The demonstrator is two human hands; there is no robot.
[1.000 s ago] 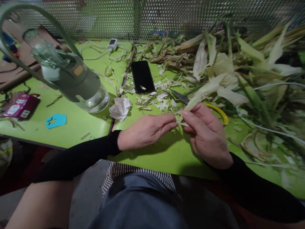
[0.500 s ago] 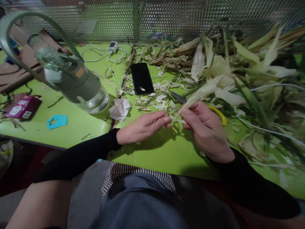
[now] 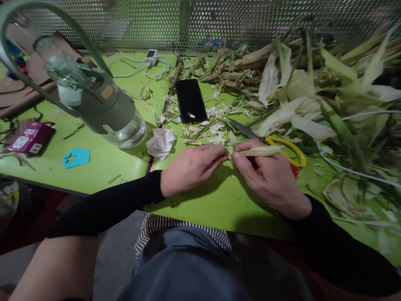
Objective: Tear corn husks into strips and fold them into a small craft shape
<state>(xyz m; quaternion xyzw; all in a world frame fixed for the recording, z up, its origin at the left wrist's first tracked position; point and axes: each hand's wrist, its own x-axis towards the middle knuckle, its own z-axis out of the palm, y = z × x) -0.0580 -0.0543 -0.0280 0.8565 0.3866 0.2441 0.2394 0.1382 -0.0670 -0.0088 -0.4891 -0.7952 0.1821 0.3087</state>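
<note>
Fingers (image 3: pixel 220 153) of your left hand (image 3: pixel 194 167) are drawn together at the frayed end of a pale husk piece (image 3: pixel 261 151), closed on it as far as shows; the exact contact is partly hidden. Your right hand (image 3: pixel 271 177) pinches the same piece between thumb and forefinger, with its other fingers curled loosely below. The husk piece sits just above the green worktop (image 3: pixel 194 213), its long strip running over your right forefinger toward the right. A ring shows on your left hand, and both your wrists are in black sleeves.

Just beyond your right hand lie the scissors (image 3: pixel 242 128), their dark blades pointing away to the left and their yellow handle curving round behind your knuckles, a bit of red beside it. Husk scraps (image 3: pixel 216 127) are scattered in front of your hands, around the black phone (image 3: pixel 190 100), which has one small scrap on its screen. A crumpled tissue (image 3: pixel 161 143) lies near your left hand.

Farther left stands the green bottle (image 3: pixel 112 106), with the blue paper (image 3: pixel 78 158) and the purple box (image 3: pixel 31 140) beyond it. A white charger (image 3: pixel 151 57) lies behind with its cable. To your right spreads the large husk pile (image 3: pixel 297 92), under the perforated panel (image 3: pixel 125 25).
</note>
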